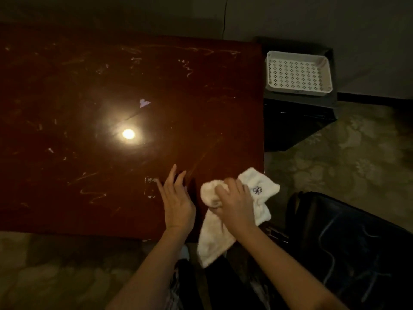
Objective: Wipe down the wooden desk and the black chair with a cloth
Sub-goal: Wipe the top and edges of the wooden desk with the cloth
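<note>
A dark red-brown wooden desk (111, 86) fills the left and middle of the view, its top streaked with pale chalk-like marks and a lamp's bright reflection. My right hand (237, 204) grips a white cloth (214, 233) near the desk's front right corner; part of the cloth hangs over the front edge. My left hand (177, 200) hovers just left of it with straight fingers, holding nothing. The black chair (348, 242) stands at the lower right, with pale scribbles on its seat.
A white perforated plastic basket (298, 72) sits on a low black cabinet (297, 121) beside the desk's right edge. A small pale scrap (144, 103) lies near the desk's middle. Patterned carpet (348, 148) covers the floor.
</note>
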